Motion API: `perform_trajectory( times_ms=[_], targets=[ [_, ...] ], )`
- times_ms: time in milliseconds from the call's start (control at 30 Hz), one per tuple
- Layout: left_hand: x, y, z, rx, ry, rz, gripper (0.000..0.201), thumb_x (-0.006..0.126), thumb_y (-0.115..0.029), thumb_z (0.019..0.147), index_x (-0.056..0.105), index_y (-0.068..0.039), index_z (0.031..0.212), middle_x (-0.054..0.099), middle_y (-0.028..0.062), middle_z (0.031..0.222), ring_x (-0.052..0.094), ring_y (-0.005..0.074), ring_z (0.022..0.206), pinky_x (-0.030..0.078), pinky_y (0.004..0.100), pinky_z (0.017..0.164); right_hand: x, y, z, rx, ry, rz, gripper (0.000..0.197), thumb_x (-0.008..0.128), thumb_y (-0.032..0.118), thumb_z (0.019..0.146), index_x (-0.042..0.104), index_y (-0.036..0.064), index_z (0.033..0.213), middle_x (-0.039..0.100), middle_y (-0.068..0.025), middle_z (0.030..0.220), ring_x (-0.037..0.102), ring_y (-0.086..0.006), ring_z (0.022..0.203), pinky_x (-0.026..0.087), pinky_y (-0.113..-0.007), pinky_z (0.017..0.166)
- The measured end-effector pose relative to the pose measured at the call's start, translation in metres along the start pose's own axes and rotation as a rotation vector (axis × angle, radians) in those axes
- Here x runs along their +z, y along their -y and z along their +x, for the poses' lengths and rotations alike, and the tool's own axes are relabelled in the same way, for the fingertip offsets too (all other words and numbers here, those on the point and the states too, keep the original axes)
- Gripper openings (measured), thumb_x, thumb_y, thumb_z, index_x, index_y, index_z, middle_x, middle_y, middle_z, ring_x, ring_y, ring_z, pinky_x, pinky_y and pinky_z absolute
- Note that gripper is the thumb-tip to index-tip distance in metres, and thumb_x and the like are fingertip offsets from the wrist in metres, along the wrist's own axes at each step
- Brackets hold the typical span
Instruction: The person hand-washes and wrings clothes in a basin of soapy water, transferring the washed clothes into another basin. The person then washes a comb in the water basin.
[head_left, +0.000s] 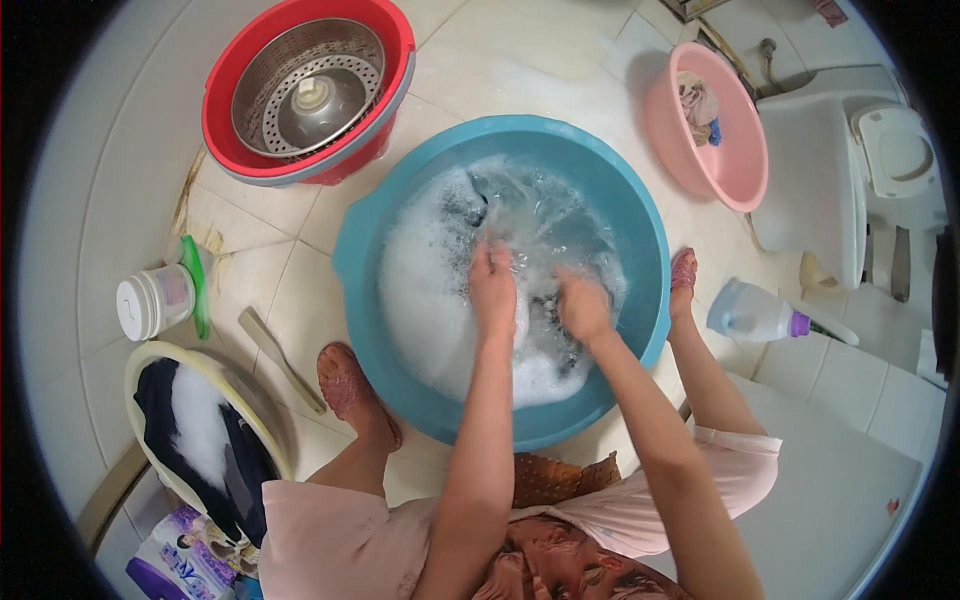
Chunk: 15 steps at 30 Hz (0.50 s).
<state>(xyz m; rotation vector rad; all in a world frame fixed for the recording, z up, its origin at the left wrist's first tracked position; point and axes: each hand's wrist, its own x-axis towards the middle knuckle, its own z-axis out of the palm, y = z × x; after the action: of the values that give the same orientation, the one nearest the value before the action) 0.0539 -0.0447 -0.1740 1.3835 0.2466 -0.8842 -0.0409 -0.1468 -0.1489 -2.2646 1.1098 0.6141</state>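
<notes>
Both my arms reach down into a large blue-green basin (pixel 510 432) of water and white suds (pixel 425 290). At the middle of the basin, my left hand (pixel 492 292) is closed, with its fingertips at the splashing water; what they grip is hidden. My right hand (pixel 583 305), a little to its right and slightly blurred, is curled closed at a dark wet cloth (pixel 548 315). Most of that cloth lies under foam and water. Another dark patch shows through the suds beyond my left hand, and whether it belongs to the same cloth I cannot tell.
A red bucket (pixel 222 130) with a metal spinner basket stands far left; a pink basin (pixel 660 115) with clothes, far right. At left are a white tub (pixel 140 305), a brush (pixel 280 360) and a cream basin (pixel 135 372) of dark clothes. A detergent bottle (pixel 750 310) lies right.
</notes>
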Motion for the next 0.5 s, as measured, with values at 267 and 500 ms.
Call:
perform_trajectory(
  times_ms=[267,500],
  targets=[
    [0.012,0.004,-0.031,-0.287,0.41,-0.74,0.058,0.041,-0.048,0.091,0.035,-0.013,0.136,0.043,0.0135,0.132,0.043,0.023,0.119,0.034,0.0376,0.098,-0.015,0.074,-0.114,-0.353,-0.357,0.505,0.046,0.065,0.004,0.072,0.051,0.0063,0.117,0.055,-0.0184,0.106,0.053,-0.0347,0.102,0.041,-0.037,0.088],
    [0.003,0.006,-0.015,-0.472,0.683,-0.989,0.029,0.052,-0.028,0.09,0.054,-0.008,0.11,0.057,0.0028,0.095,0.056,0.0158,0.086,0.049,0.0313,0.076,-0.002,0.077,-0.106,-0.43,-0.531,0.428,0.018,0.071,0.019,0.07,0.062,0.0089,0.082,0.062,-0.0071,0.077,0.062,-0.0259,0.065,0.05,-0.033,0.058]
  ],
)
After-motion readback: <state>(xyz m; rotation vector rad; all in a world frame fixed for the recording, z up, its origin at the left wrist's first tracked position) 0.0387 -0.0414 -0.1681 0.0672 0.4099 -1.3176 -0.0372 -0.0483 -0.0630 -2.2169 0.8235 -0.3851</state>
